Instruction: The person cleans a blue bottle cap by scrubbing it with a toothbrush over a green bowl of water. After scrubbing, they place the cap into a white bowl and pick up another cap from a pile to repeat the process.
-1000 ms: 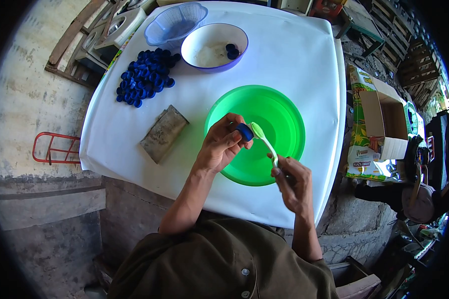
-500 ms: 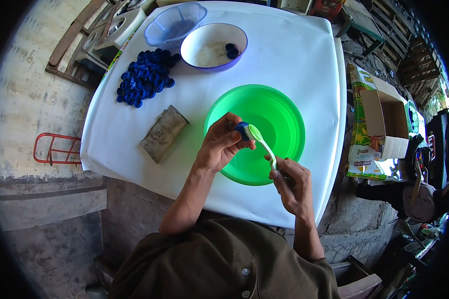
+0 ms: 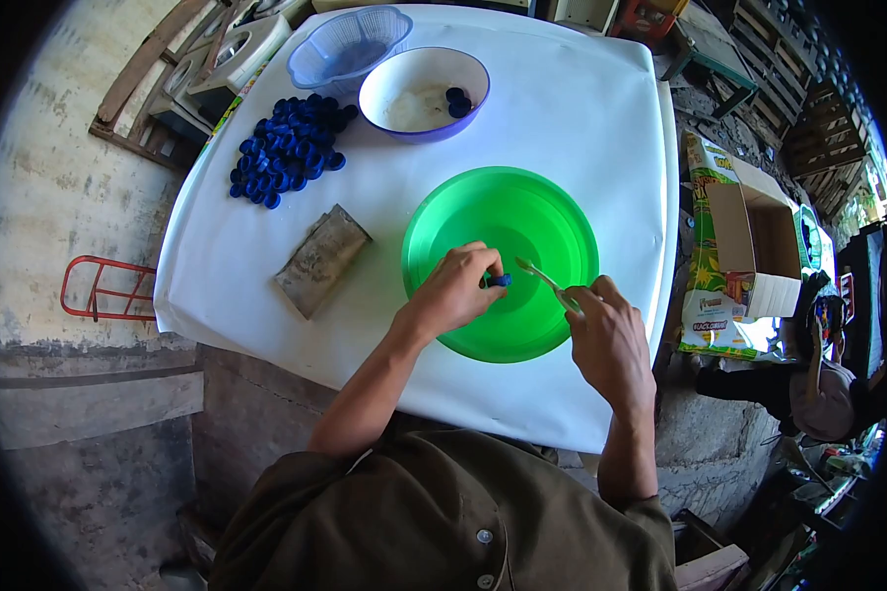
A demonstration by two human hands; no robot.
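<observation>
My left hand (image 3: 455, 291) is closed on a blue bottle cap (image 3: 500, 281) over the green basin (image 3: 434, 212). Most of the cap is hidden behind the fingers. In my right hand (image 3: 606, 335), at the basin's right rim, is a toothbrush (image 3: 547, 280) with a pale handle. Its head points up and left over the basin, a little apart from the cap.
A pile of blue caps (image 3: 286, 148) lies on the white-covered table (image 3: 562, 98). Behind it stand a blue plastic basket (image 3: 335, 54) and a purple-white bowl (image 3: 404, 89) with a few caps inside. A worn grey block (image 3: 322, 261) lies left of the basin. An open carton (image 3: 759, 236) stands off to the right.
The brush has come away from the cap, and my right hand has shifted right. My left hand has turned over and lowered the cap toward the basin.
</observation>
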